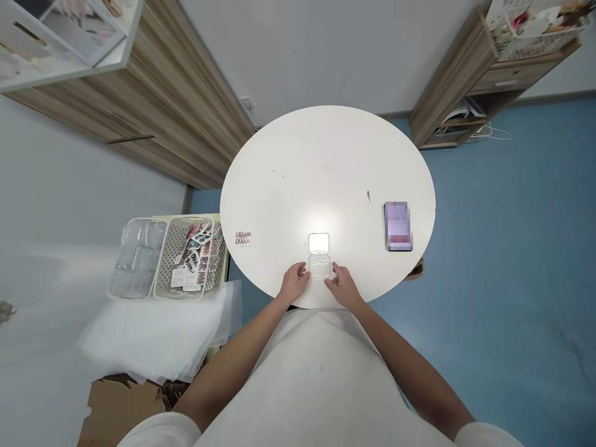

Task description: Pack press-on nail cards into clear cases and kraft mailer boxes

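A small clear plastic box [319, 266] lies on the white table in front of me, its hinged lid [319, 243] folded back on the far side. Something clear and creased, like film, shows in its base. My left hand [295, 282] rests by the box's left side, fingers loosely bent and apart. On the opposite side is my right hand [344, 287], with thumb and forefinger spread at the box's right edge. I cannot tell whether the fingertips touch the box. Neither hand grips anything visible. A card of small pink nail-like pieces [243, 238] lies at the table's left.
The oval table [326, 149] also bears a tablet or phone [398, 226] at right and a small dark reddish mark. Left of the table stand a basket of printed packets [171, 248], a bin of clear boxes [137, 257] and white sheets [158, 335]. Wooden cabinets flank the back wall.
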`<state>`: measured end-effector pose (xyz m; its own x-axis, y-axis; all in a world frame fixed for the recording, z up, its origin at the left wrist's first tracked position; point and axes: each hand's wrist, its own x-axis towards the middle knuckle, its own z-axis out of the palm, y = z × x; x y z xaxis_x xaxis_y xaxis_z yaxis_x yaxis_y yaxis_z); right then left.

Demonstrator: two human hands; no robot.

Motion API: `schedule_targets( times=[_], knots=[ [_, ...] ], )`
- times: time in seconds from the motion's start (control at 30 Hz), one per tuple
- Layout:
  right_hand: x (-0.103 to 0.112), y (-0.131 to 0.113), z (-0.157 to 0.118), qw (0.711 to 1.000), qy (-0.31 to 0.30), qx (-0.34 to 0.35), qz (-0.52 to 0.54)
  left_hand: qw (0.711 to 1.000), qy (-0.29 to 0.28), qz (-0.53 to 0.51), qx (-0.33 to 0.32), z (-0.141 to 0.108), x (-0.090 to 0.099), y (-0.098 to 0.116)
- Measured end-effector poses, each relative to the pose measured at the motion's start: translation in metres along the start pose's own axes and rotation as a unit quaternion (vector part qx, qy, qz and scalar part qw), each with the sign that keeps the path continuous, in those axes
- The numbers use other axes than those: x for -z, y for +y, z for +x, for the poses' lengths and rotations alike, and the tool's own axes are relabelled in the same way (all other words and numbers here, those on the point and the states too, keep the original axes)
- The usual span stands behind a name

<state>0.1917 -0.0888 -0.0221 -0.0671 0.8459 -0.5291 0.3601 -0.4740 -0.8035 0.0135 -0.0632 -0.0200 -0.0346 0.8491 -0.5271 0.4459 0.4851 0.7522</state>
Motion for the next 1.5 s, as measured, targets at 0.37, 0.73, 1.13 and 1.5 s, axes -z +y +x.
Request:
schedule_targets(
  times=[0.37, 0.73, 1.13, 1.5],
  knots=[
    [-0.002, 0.0, 0.013, 1.0, 0.008, 0.017, 0.005, 0.998, -0.048, -0.034, -0.015, -0.001, -0.009, 0.001],
    [0.003, -0.008, 0.021, 0.998, -0.009, 0.02, -0.052, 0.999, -0.044, -0.013, -0.011, 0.005, -0.01, 0.014],
    [0.0, -0.016, 0.01, 0.982, 0.103, 0.07, -0.144, 0.998, -0.053, 0.002, -0.027, -0.007, -0.003, -0.004],
    [-0.081, -0.093, 0.037, 0.96, 0.02, 0.166, -0.223, 0.99, 0.053, 0.104, -0.078, 0.004, 0.132, -0.042]
  ],
)
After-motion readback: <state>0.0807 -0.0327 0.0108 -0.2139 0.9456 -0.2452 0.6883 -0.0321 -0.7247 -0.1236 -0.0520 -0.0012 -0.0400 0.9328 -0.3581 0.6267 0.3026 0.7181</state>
